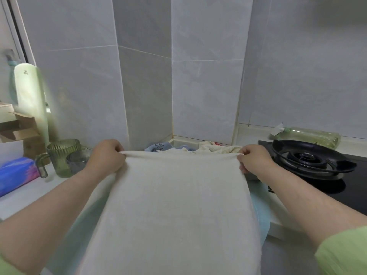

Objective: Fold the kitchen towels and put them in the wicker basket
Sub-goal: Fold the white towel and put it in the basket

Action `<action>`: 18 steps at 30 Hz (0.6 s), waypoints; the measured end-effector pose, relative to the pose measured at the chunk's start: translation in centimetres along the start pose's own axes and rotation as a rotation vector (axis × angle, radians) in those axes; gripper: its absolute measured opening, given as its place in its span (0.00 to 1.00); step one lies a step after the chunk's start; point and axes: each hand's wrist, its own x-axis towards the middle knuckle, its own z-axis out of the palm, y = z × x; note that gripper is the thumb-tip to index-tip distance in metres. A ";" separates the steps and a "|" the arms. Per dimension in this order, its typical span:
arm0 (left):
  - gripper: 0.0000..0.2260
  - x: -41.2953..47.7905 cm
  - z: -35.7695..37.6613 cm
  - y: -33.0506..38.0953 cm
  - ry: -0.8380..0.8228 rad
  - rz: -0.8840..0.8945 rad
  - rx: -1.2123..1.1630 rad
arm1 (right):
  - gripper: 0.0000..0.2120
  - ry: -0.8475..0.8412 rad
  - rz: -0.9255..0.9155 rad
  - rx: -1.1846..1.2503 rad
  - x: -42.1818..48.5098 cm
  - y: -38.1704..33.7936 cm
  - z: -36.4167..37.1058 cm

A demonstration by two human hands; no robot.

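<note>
Tension along the top edge must be even: above the white desk [31,195], the left hand [107,155] pinches one corner of the plain off-white cloth kitchen towel [178,205], the right hand [254,157] pinches the other; bring corners together squarely.

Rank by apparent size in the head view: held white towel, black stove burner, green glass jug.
Largest: white cloth towel, though nearest the camera.
Then: black round stove burner.
Smallest: green ribbed glass jug.
</note>
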 end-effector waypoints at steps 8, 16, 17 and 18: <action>0.09 1.0 -2.4 1.9 0.087 -0.184 -0.426 | 0.07 0.030 0.083 0.502 0.4 -4.6 0.0; 0.08 -2.3 -4.6 1.6 0.027 -0.167 -0.589 | 0.09 -0.058 0.044 0.632 -2.4 -3.9 -1.3; 0.08 -3.1 -4.8 1.6 0.025 -0.188 -0.629 | 0.08 -0.069 0.062 0.660 -3.0 -3.7 -1.5; 0.07 -3.9 -5.0 1.7 0.025 -0.229 -0.692 | 0.06 -0.076 0.084 0.705 -3.6 -3.5 -1.7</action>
